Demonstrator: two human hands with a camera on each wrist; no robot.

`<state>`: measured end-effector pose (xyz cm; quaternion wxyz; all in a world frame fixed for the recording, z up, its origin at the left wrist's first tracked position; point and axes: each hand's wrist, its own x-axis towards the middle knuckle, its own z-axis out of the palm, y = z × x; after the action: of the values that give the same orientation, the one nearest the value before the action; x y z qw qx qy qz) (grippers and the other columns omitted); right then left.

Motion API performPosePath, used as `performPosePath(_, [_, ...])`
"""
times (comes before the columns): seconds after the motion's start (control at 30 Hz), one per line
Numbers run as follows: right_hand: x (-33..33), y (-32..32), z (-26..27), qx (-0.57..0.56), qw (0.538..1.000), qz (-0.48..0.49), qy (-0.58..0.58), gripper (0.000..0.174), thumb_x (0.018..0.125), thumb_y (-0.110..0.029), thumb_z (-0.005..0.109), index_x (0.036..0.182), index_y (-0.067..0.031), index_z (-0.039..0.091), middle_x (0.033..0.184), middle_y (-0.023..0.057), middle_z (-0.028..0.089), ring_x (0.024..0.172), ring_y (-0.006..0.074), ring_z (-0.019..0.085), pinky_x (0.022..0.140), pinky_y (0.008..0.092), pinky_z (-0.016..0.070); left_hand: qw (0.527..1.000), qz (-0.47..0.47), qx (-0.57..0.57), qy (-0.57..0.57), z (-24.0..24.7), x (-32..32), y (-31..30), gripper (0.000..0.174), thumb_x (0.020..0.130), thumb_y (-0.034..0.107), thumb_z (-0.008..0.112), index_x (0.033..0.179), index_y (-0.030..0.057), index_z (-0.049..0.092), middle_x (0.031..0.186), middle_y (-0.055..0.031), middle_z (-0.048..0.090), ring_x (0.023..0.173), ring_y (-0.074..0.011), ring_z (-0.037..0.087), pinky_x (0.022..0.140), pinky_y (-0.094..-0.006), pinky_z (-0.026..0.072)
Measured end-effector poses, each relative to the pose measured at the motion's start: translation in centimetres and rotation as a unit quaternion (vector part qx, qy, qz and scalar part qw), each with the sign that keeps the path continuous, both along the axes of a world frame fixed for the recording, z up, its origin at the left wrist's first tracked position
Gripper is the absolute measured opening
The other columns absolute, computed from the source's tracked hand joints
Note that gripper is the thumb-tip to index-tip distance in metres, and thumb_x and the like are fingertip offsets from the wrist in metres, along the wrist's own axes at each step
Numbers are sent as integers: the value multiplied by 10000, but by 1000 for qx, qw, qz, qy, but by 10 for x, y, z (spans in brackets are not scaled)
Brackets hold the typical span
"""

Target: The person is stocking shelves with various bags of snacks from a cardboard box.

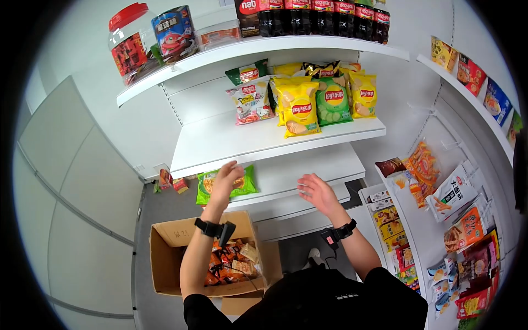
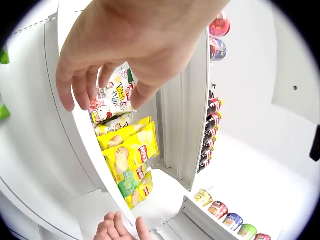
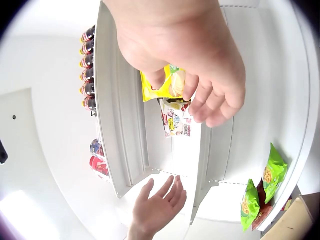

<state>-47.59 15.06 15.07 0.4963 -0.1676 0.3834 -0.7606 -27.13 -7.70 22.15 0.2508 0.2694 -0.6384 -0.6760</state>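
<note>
Both hands are raised in front of the shelves, apart, holding nothing. In the head view the left hand (image 1: 224, 184) is over the green bags (image 1: 242, 184) on the lower shelf; whether it touches them cannot be told. The right hand (image 1: 319, 193) is at the front of that shelf, fingers spread. On the shelf above stand a white bag (image 1: 252, 103), yellow chip bags (image 1: 298, 109) and a green chip bag (image 1: 333, 102). In the left wrist view the left hand (image 2: 130, 45) has bent, relaxed fingers. The right wrist view shows the right hand (image 3: 185, 55) with loosely bent fingers.
A cardboard box (image 1: 168, 234) with orange packets stands on the floor below the left arm. Bottles (image 1: 319, 21), a red-lidded jar (image 1: 129, 47) and a blue can (image 1: 174, 34) line the top shelf. Snack racks (image 1: 407, 236) stand at the right, a pale cabinet (image 1: 82, 181) at the left.
</note>
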Motion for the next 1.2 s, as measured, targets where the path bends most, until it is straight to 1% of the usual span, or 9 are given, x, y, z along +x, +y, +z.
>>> performPosePath(0.27, [9, 12, -18, 12, 999, 41, -16, 461, 932, -382, 522, 1208, -16, 479, 1174, 137, 553, 1085, 238, 527, 926, 392, 431, 995, 32, 92, -26, -65, 50, 60, 520, 897, 271, 598, 1312, 12, 424, 1171, -82, 566, 1018, -176, 577, 872, -341, 483])
performPosePath(0.6, [14, 27, -34, 33, 993, 107, -46, 372, 930, -346, 529, 1145, -43, 516, 1113, 113, 579, 1031, 223, 542, 886, 377, 445, 970, 155, 180, -57, -96, 108, 128, 437, 890, 256, 595, 1254, 39, 486, 1066, -38, 581, 951, -159, 591, 816, -330, 487])
performPosePath(0.67, [16, 37, -35, 45, 991, 114, -47, 361, 928, -337, 534, 1140, -45, 518, 1102, 110, 583, 1028, 222, 543, 881, 376, 446, 964, 170, 196, -61, -121, 121, 139, 421, 893, 262, 592, 1243, 48, 497, 1057, -34, 582, 942, -159, 591, 814, -336, 489])
performPosePath(0.7, [17, 40, -39, 48, 990, 122, -50, 358, 927, -334, 536, 1138, -45, 520, 1101, 110, 584, 1026, 221, 544, 882, 376, 446, 958, 198, 202, -53, -133, 126, 146, 399, 877, 258, 609, 1206, 47, 529, 987, -33, 599, 881, -165, 604, 746, -317, 498])
performPosePath(0.87, [24, 55, -55, 66, 983, 154, -72, 348, 919, -324, 550, 1127, -46, 526, 1102, 112, 584, 1016, 220, 549, 880, 378, 447, 919, 278, 265, -91, -184, 166, 173, 365, 881, 264, 603, 1178, 63, 534, 1015, -40, 571, 835, -178, 595, 724, -340, 493])
performPosePath(0.97, [30, 61, -68, 77, 980, 171, -71, 333, 918, -323, 551, 1114, -54, 539, 1094, 107, 594, 1008, 221, 558, 870, 375, 449, 899, 261, 351, -21, -253, 206, 164, 255, 884, 258, 614, 1012, 56, 525, 923, -37, 538, 781, -167, 585, 609, -314, 473])
performPosePath(1.0, [32, 63, -72, 77, 979, 173, -72, 327, 918, -322, 550, 1110, -56, 543, 1089, 104, 598, 1006, 219, 560, 866, 372, 450, 889, 340, 297, -74, -247, 202, 176, 163, 891, 271, 571, 823, 125, 548, 753, -9, 540, 649, -166, 562, 526, -341, 445])
performPosePath(1.07, [35, 64, -79, 83, 976, 185, -76, 317, 920, -321, 547, 1101, -62, 552, 1080, 99, 605, 1001, 215, 566, 859, 365, 452, 899, 281, 335, -22, -300, 237, 165, 169, 893, 277, 563, 806, 134, 540, 727, -2, 542, 616, -165, 563, 498, -339, 435])
performPosePath(1.2, [42, 65, -76, 98, 975, 191, -58, 301, 934, -307, 519, 1105, -61, 548, 1074, 94, 603, 988, 199, 561, 852, 355, 453, 894, 273, 339, -103, -327, 269, 167, 136, 896, 278, 545, 912, 143, 543, 816, -17, 598, 703, -183, 608, 558, -370, 471])
